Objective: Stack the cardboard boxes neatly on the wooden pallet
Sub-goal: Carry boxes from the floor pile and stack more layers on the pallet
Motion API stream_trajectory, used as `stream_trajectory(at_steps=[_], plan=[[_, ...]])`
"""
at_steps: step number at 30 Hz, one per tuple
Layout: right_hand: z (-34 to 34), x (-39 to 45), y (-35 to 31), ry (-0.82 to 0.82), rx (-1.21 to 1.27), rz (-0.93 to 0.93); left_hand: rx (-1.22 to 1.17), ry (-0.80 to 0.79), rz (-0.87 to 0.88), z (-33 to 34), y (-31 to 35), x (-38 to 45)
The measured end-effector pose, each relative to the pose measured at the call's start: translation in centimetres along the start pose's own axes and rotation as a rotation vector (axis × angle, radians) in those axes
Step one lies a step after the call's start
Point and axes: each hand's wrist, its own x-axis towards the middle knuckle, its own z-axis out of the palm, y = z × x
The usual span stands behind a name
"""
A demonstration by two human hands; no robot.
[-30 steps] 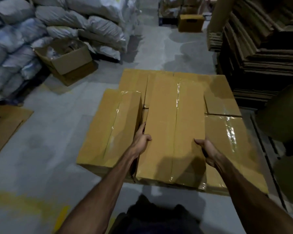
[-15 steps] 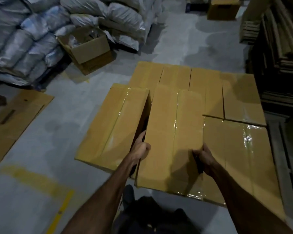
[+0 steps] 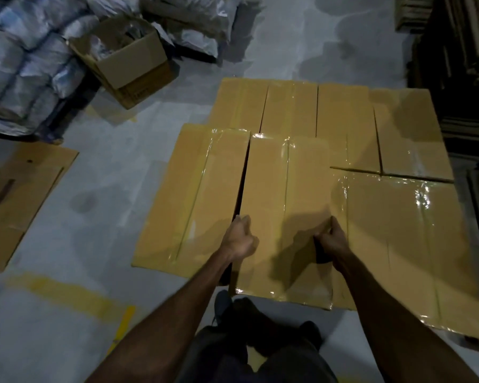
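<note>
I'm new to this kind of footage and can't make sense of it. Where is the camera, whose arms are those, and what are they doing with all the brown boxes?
The camera sits on a person's head, looking down, so the two bare arms are their own. The left hand and right hand each grip a side of the long taped brown cardboard box in the middle. It lies in a layer with similar sealed boxes, one beside it on the left. The pallet beneath is hidden. Farther off stand an open cardboard box and stacked pale sacks on the grey floor.
</note>
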Motion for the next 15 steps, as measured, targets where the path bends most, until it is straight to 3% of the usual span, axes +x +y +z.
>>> stream_trajectory(at_steps=[3,7,11,15], plan=[[1.1,-1.3,0.8,0.069,0.013,0.013,0.078,0.055,0.143,0.0,-2.2,-1.9],[1.4,-4.2,4.0,0.123,-0.127,0.049,0.376,0.224,0.369,-1.2,-5.9,-4.7],[1.1,-7.2,8.3,0.075,-0.167,0.137,0.617,0.158,0.293,-1.7,-10.9,-6.5],[1.1,-10.1,10.0,0.039,0.008,0.271,0.687,0.027,0.172,-1.0,-14.1,-7.1]])
